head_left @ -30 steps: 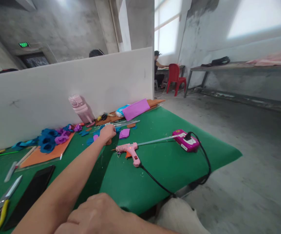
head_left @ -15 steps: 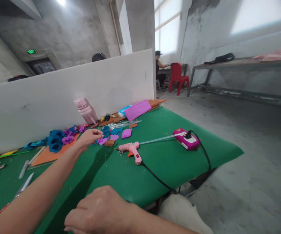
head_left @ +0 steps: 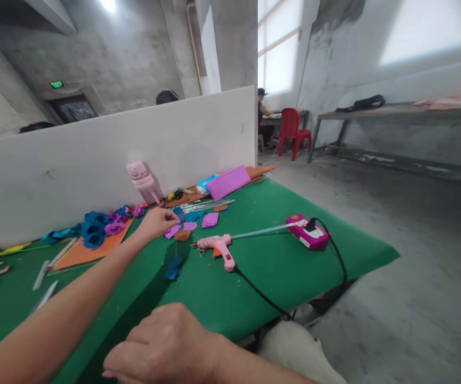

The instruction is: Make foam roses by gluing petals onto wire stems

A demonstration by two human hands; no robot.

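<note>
My left hand (head_left: 158, 221) reaches over a scatter of small cut paper pieces, its fingertips pinched together; what they hold, if anything, is too small to make out. Beside it lie purple pieces (head_left: 210, 220), a brown piece (head_left: 183, 235) and blue pieces (head_left: 192, 216). Nearer to me is a blue paper piece (head_left: 173, 268), in the shadow of my arm. My right hand (head_left: 162, 341) is curled closed low in front of me, its fingertips mostly hidden. A pink hot glue gun (head_left: 218, 246) with a long glue stick lies right of the pieces.
A magenta power strip (head_left: 308, 232) with a black cord sits at the table's right side. Blue and purple paper flowers (head_left: 94, 229) rest on orange sheets at left. A pink bottle (head_left: 145, 182) stands against the white partition (head_left: 198, 133). Scissors (head_left: 45, 296) lie left.
A blue piece now shows on the green table below my left hand, where none was before; fewer blue pieces are at my fingertips. The view shifted slightly. My right hand stays curled.
</note>
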